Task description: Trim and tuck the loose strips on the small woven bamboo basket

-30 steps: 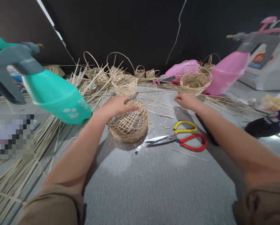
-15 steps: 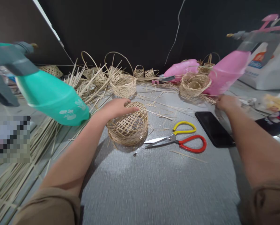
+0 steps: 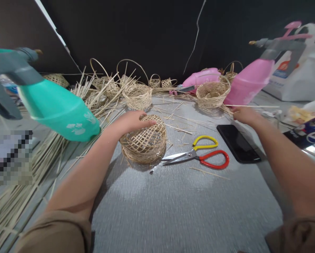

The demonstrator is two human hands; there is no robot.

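A small woven bamboo basket (image 3: 147,147) lies upside down on the grey table, its open-lattice base facing up. My left hand (image 3: 136,121) is over its far left side, thumb on the lattice and fingers curled round the back, partly hidden. Beside the basket are scissors (image 3: 193,154) with one yellow and one red handle, blades spread and tips close to the basket. Beyond a black phone (image 3: 238,144), my right hand (image 3: 244,115) is closed, fingertips largely hidden. A pale bamboo strip (image 3: 263,106) runs level along its far edge and appears held there.
A green spray bottle (image 3: 59,109) stands left, above a bundle of bamboo strips (image 3: 20,200). Several finished baskets (image 3: 137,96) line the back. Another basket (image 3: 212,94) stands by a pink spray bottle (image 3: 249,80). A white bag (image 3: 300,77) is far right.
My right hand has shifted slightly left, and a level bamboo strip now shows beside it. The view has turned a little right. My left hand stays on the basket.
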